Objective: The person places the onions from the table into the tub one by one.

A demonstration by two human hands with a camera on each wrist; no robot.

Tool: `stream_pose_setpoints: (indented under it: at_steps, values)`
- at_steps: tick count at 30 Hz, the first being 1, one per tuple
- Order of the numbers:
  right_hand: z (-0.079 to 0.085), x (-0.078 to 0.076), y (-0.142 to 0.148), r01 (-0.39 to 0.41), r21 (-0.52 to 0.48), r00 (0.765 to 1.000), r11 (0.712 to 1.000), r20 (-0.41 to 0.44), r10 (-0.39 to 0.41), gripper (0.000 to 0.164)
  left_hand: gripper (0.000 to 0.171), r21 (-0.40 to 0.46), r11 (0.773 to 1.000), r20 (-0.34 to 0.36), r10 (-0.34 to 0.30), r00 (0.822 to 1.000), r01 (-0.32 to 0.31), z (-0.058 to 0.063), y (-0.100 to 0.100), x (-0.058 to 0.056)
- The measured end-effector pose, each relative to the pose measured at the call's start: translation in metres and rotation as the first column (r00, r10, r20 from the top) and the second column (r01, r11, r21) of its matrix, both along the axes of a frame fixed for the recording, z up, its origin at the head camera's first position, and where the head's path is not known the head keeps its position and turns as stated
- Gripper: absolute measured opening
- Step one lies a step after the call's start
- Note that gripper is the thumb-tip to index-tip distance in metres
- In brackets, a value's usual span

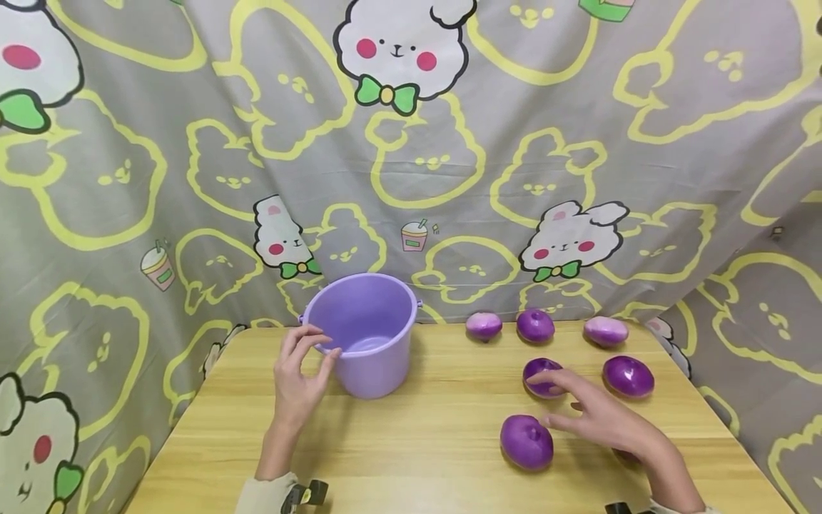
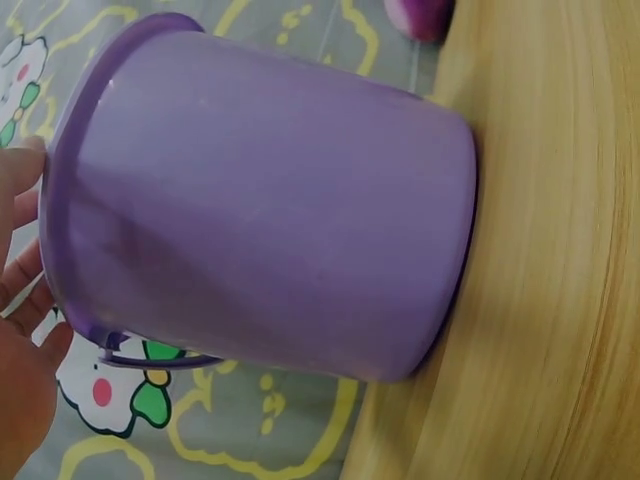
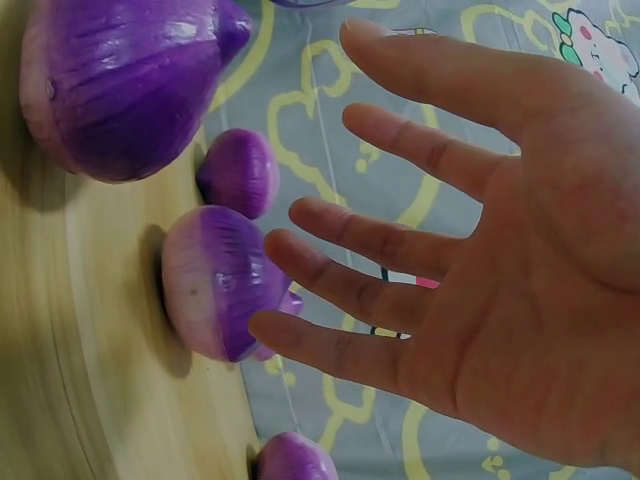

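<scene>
A lilac plastic bucket (image 1: 375, 371) stands upright on the wooden table at left of centre. My left hand (image 1: 300, 378) grips its near-left rim, thumb at the outer edge and fingers over the opening; in the left wrist view the bucket's side (image 2: 270, 210) fills the middle. My right hand (image 1: 600, 417) hovers palm down with fingers spread, nothing in it. Its fingers overlap one purple onion (image 1: 538, 371), and the thumb points at a nearer onion (image 1: 526, 442). In the right wrist view a large onion (image 3: 125, 85) is beyond the fingertips.
More purple onions stand on the right half of the table: a dark one (image 1: 628, 376) beyond my right hand and several along the back, such as a paler one (image 1: 606, 331). Another is mostly hidden under my right wrist. A grey patterned curtain (image 1: 449, 178) hangs behind the table (image 1: 437, 457).
</scene>
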State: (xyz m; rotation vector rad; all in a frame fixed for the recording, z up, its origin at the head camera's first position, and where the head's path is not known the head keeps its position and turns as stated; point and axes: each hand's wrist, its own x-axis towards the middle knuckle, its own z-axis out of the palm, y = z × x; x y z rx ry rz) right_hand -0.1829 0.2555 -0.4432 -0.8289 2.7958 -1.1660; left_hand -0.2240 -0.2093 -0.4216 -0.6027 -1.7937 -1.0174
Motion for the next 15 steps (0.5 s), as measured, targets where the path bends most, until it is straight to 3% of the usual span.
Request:
stream_pose_setpoints:
  at_steps: [15]
  values:
    - [-0.0075,-0.0052,-0.0032,-0.082,0.005,0.981,0.997,0.178,0.079,0.060,0.013,0.002,1.000,-0.014,-0.030,0.999,0.030,-0.0068,0.0025,0.0000]
